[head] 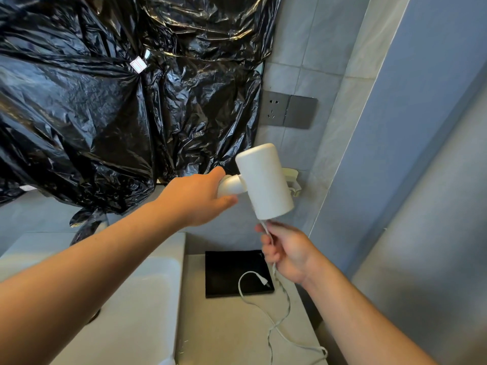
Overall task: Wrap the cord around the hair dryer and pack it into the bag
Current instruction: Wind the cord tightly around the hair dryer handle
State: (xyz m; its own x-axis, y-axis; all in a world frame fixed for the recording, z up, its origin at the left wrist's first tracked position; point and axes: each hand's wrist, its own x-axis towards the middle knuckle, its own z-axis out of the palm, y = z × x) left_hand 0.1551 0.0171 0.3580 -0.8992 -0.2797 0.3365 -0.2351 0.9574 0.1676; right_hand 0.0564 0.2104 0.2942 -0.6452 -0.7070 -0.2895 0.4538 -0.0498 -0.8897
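I hold a white hair dryer [263, 180] up in front of the wall, barrel roughly upright. My left hand [197, 198] is closed around its handle. Just under the barrel, my right hand [287, 252] pinches the white cord [279, 322] between its fingers. From there the cord hangs down and lies in loose loops on the counter. Its plug [263, 280] rests on a black square mat [237, 273]. No bag for packing is identifiable in view.
Crinkled black plastic sheeting [105, 101] covers the wall at left. A grey wall socket [288, 109] sits above the dryer, and a white wall holder [292, 180] is behind it. A white sink [126, 299] lies left of the grey counter [224, 333].
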